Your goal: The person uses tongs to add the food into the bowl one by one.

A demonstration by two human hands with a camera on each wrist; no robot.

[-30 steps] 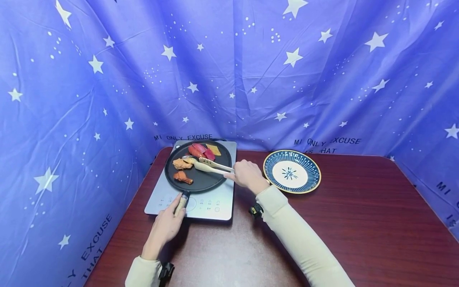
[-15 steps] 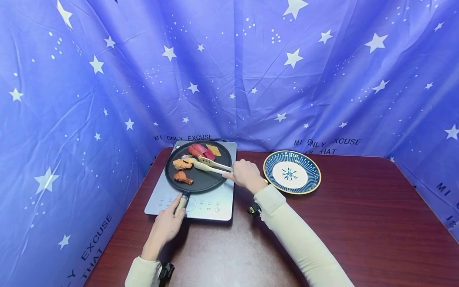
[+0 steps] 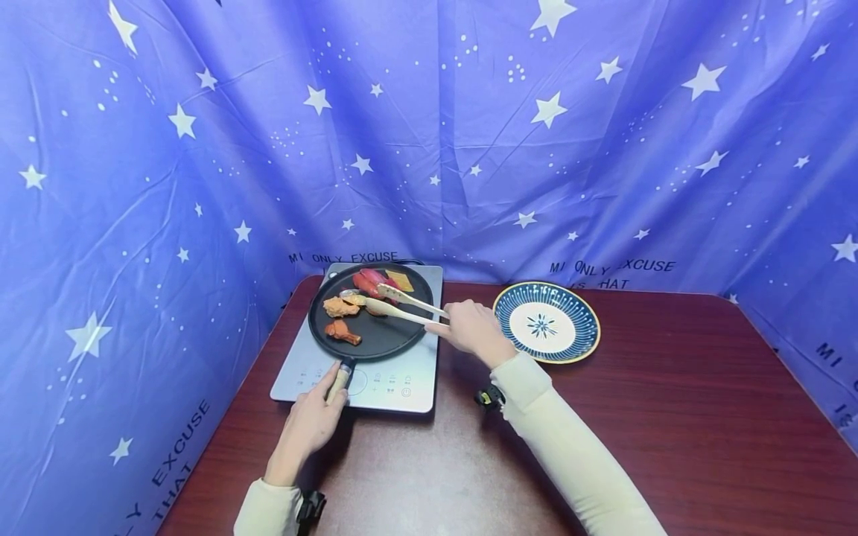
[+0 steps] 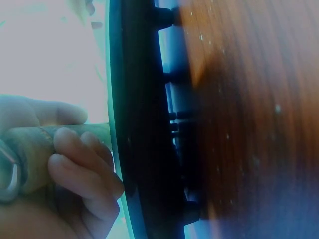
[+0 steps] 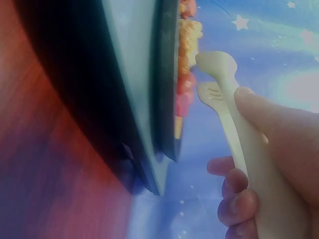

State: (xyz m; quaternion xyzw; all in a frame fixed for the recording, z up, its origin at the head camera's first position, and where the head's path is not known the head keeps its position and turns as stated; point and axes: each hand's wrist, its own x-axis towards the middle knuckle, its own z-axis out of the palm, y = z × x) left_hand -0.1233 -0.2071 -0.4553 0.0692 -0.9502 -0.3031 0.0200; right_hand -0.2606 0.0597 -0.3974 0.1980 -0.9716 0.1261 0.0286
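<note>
My left hand point(image 3: 313, 418) grips the wooden handle point(image 4: 37, 149) of a flat black frying pan point(image 3: 395, 339), with the fingers curled round it in the left wrist view. In my right hand point(image 3: 474, 327) is a pair of cream tongs point(image 5: 244, 134), held with its two ends parted over the pan. The tongs' ends are above the middle of the pan, beside a fried chicken piece point(image 3: 337, 306). A browned drumstick point(image 3: 342, 332) lies nearer the handle. Red and pink meat-like slices point(image 3: 367, 281) and a flat yellow square piece point(image 3: 400, 280) lie at the pan's far side, partly behind the tongs.
Beneath the pan is a silver induction cooker point(image 3: 395, 398) with printed controls along its front. A blue and white patterned plate point(image 3: 583, 335) stands right of it, close behind my right wrist. The dark red wooden table point(image 3: 670, 402) ends at a star-printed blue curtain point(image 3: 456, 208).
My right hand has shifted slightly to the right, and the tongs' ends have spread wider apart, the upper one moving towards the red slices. The left hand and pan have stayed put.
</note>
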